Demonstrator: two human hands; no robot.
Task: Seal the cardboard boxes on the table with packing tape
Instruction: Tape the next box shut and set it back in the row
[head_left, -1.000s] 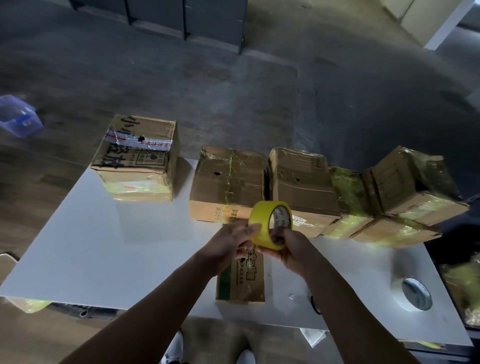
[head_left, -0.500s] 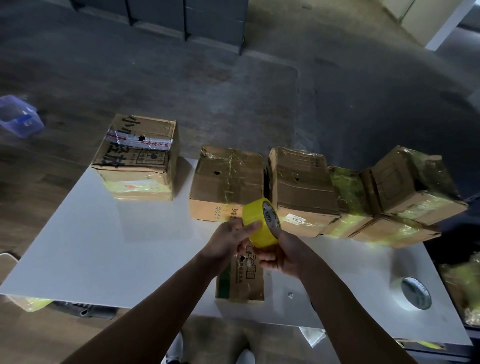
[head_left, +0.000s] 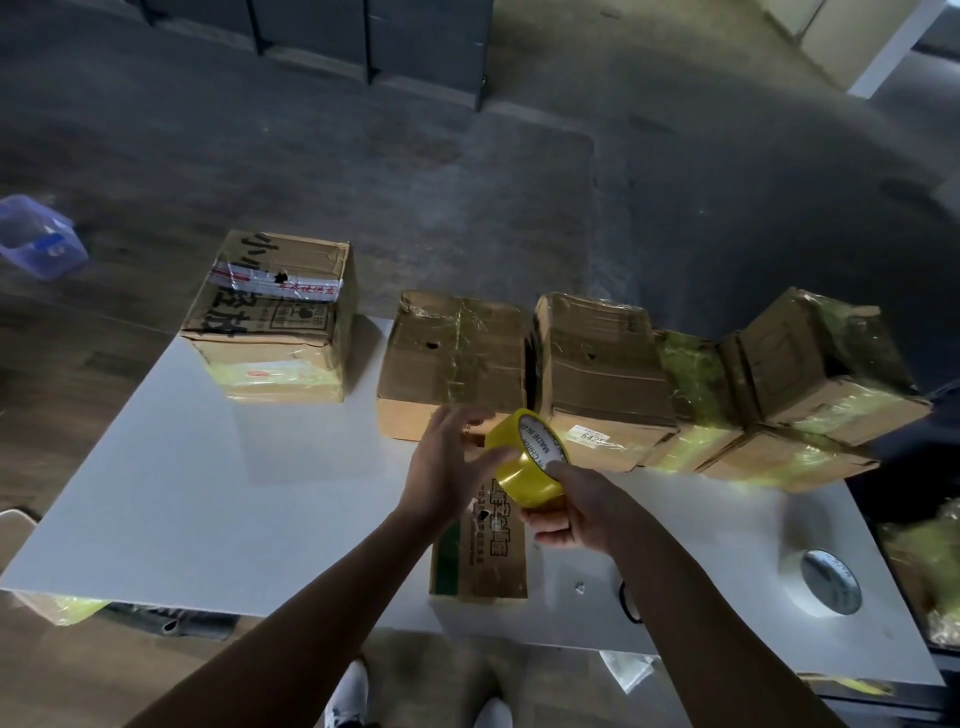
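Observation:
My right hand (head_left: 576, 512) grips a yellow roll of packing tape (head_left: 527, 460) above the white table (head_left: 208, 499). My left hand (head_left: 447, 467) is beside the roll with fingers spread, its thumb touching the roll's outer face. Under my hands lies a small cardboard box (head_left: 480, 556) with printed characters, near the table's front edge. Along the back edge stand several cardboard boxes: one (head_left: 275, 322) with a red-and-white tape strip at the left, two (head_left: 457, 358) (head_left: 597, 364) in the middle, and a cluster (head_left: 810, 374) wrapped in yellowish tape at the right.
A second, pale tape roll (head_left: 826, 579) lies on the table's right front. A blue plastic container (head_left: 36, 236) sits on the floor at far left. Dark cabinets (head_left: 363, 36) stand at the back. My shoes (head_left: 348, 696) show below the table's edge.
The tape roll has turned and tilted in my right hand, showing its side face. My left hand has loosened from the roll and its fingers have spread.

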